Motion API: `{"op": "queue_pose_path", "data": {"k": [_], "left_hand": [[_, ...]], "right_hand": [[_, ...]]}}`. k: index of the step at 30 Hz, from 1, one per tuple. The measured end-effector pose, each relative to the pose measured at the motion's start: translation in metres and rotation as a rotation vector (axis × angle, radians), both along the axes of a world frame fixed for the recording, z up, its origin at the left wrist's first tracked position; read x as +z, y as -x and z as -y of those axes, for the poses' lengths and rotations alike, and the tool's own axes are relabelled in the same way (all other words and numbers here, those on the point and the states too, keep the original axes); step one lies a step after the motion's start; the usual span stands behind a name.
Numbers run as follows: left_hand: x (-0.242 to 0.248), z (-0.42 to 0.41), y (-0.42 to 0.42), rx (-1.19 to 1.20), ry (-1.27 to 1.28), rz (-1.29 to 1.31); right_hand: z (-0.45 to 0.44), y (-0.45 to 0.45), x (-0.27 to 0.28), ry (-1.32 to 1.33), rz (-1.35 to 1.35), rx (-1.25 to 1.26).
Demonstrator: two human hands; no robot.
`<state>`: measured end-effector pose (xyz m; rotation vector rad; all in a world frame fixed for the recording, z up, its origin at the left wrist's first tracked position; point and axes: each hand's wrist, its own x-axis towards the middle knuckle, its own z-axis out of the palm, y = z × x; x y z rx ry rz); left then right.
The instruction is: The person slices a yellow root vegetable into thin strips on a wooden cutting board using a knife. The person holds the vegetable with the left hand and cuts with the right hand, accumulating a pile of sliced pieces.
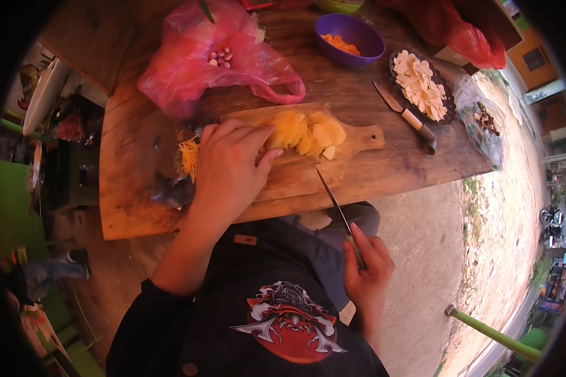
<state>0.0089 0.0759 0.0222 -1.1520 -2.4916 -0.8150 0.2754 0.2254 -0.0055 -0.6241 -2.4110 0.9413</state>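
On a wooden cutting board (287, 181) with a handle lies a heap of thin yellow slices (290, 132), perhaps of a root vegetable. My left hand (238, 158) is over the board's left part, its fingertips touching the left edge of the heap. Whatever lies beneath its palm is hidden. Close beside that hand, orange-yellow shreds (188, 155) sit on what seems to be clear plastic. My right hand (369, 264) grips a knife (334, 200) by its handle, below the table's front edge. The blade points up toward the board, its tip near the slices.
A pink plastic bag (184, 61) holding shallots (220, 56) lies behind the board. Farther right are a purple bowl (353, 54) of orange slices, a second knife (405, 115), a dark plate of pale slices (420, 85) and a clear plastic bag (481, 122) near the wooden table's edge.
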Motion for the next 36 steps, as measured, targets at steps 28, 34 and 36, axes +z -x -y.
{"op": "queue_pose_path", "data": {"k": [28,34,36], "left_hand": [[-0.035,0.08,-0.049,0.143,-0.204,-0.262],[-0.046,0.129,-0.028,0.323,-0.111,-0.261],[-0.048,0.141,-0.022,0.339,-0.133,-0.21]], "right_hand": [[0.007,0.006,0.001,0.005,0.046,0.027],[0.008,0.013,-0.004,-0.006,0.031,0.06],[0.009,0.017,-0.003,-0.006,0.019,0.071]]}}
